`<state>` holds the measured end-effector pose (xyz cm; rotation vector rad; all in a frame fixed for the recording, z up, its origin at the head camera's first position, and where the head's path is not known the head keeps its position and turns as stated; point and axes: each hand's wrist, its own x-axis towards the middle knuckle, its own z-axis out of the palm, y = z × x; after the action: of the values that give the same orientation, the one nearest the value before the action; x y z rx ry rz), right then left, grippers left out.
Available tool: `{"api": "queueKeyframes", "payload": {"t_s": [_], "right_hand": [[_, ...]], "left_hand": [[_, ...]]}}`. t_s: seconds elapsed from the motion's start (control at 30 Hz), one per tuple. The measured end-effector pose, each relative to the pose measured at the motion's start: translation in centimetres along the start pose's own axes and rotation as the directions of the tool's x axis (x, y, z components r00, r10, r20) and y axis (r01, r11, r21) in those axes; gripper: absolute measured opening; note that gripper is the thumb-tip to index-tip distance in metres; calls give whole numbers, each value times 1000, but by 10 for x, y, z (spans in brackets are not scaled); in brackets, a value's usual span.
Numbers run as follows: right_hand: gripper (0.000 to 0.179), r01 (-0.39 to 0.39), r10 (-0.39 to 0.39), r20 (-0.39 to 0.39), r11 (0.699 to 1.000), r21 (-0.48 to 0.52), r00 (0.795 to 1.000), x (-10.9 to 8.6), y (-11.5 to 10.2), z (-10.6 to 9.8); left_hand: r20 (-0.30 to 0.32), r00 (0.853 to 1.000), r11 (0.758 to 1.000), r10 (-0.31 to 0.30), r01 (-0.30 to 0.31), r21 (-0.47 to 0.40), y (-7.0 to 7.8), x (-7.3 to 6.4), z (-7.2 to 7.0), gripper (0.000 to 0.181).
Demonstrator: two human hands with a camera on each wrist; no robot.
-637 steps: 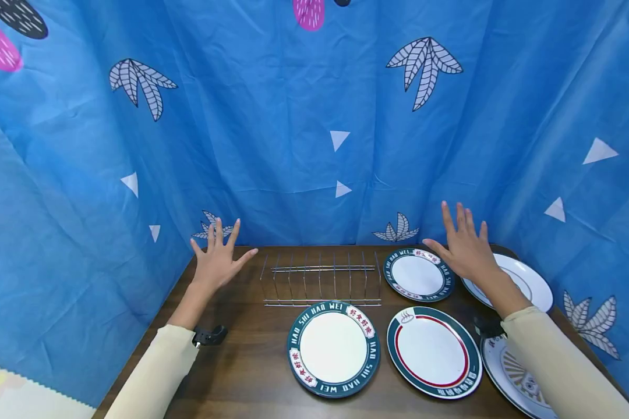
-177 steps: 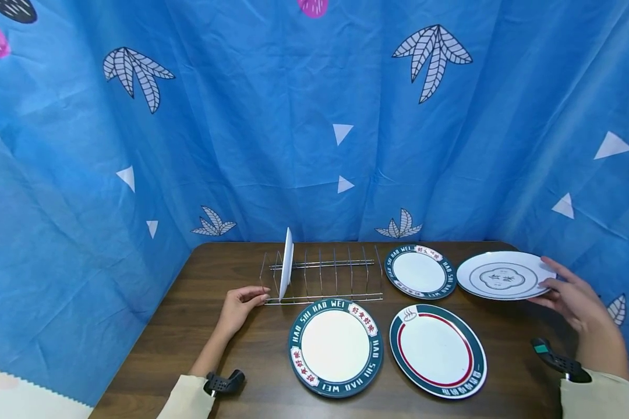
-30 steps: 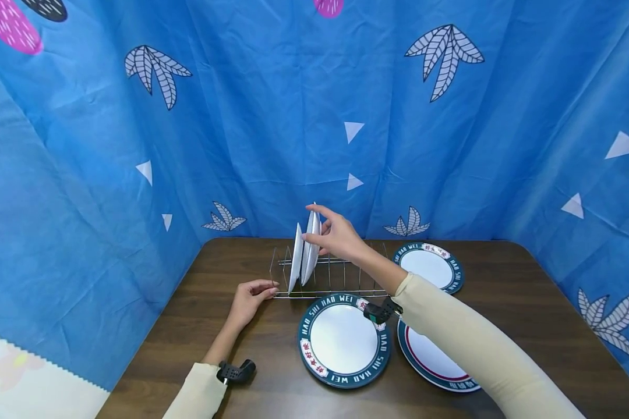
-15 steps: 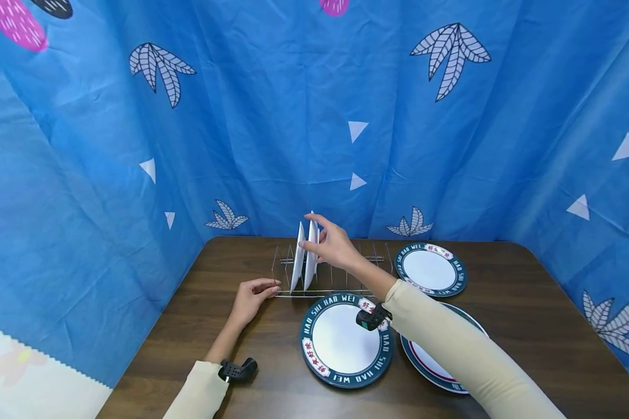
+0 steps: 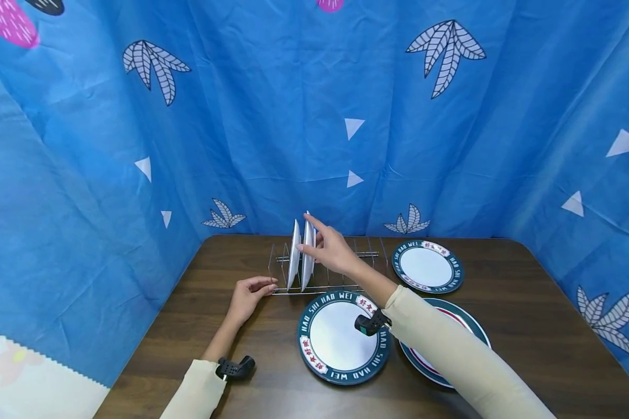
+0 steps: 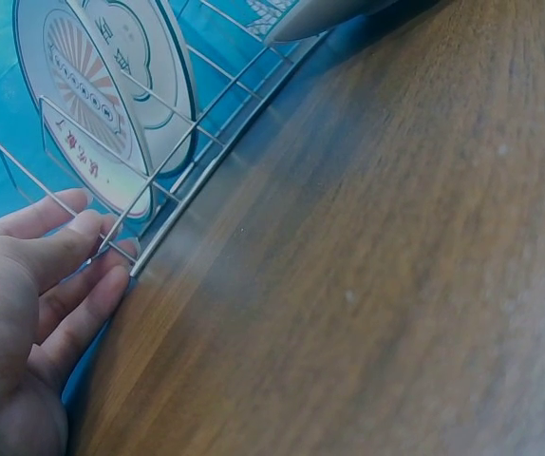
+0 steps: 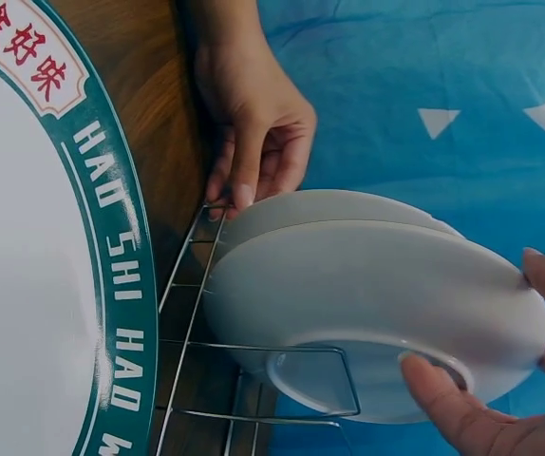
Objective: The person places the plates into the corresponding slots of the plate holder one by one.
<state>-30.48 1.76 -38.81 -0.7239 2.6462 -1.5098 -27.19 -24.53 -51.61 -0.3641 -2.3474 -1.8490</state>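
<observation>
My left hand point(image 5: 247, 299) pinches the left end of a wire dish rack point(image 5: 325, 287), its fingertips on the end wires in the left wrist view. Two plates stand on edge in the rack's left slots. The leftmost plate point(image 5: 293, 262) carries a sunburst design, seen in the left wrist view. Beside it, the second plate point(image 7: 377, 285) turns its white underside and foot ring to the right wrist camera. My right hand point(image 5: 335, 250) holds this second plate by its upper part, index finger at the top rim and thumb on the underside.
A green-rimmed plate point(image 5: 344, 337) lies flat in front of the rack. A smaller green-rimmed plate point(image 5: 427, 266) lies right of the rack. A plate with a red ring point(image 5: 463, 323) is partly hidden under my right sleeve. A blue curtain point(image 5: 272, 116) hangs behind the wooden table point(image 5: 529, 326).
Earlier both hands were open above an unfilled rack; later the right hand picked the second plate up at far right. Over the last second this plate came down and straightened in its slot.
</observation>
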Motion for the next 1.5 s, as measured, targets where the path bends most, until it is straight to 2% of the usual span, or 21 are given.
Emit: {"api": "queueKeyframes", "payload": {"t_s": [0.23, 0.4, 0.63, 0.73, 0.9, 1.0, 1.23, 1.5], "right_hand": [[80, -28, 27, -43, 999, -24, 999, -17, -1, -4], [80, -25, 24, -63, 1000, -8, 998, -35, -3, -12], [79, -12, 12, -62, 1000, 6, 998, -66, -3, -31], [79, -6, 6, -60, 1000, 1, 998, -77, -1, -40], [78, -1, 1, -73, 1000, 0, 997, -93, 6, -56], [78, -12, 11, -88, 1000, -9, 996, -104, 14, -67], [75, -54, 49, -128, 998, -36, 990, -131, 36, -92], [75, -122, 106, -174, 989, -80, 979, -164, 49, -114]], "left_hand": [[-23, 1000, 999, 18, -17, 27, -3, 0, -3, 16], [-6, 1000, 1000, 16, -16, 12, 0, 2, -4, 17], [-30, 999, 999, 26, -25, 26, -30, 10, -6, 18], [-26, 999, 1000, 19, -18, 20, -27, 9, -6, 19], [-17, 1000, 1000, 9, -9, 12, -8, 5, -3, 18], [-4, 1000, 1000, 3, -3, 12, -2, 3, 0, 18], [-23, 1000, 1000, -3, 4, 13, -26, 9, 2, 18], [-39, 999, 1000, 21, -21, 4, -30, 8, 2, 16]]}}
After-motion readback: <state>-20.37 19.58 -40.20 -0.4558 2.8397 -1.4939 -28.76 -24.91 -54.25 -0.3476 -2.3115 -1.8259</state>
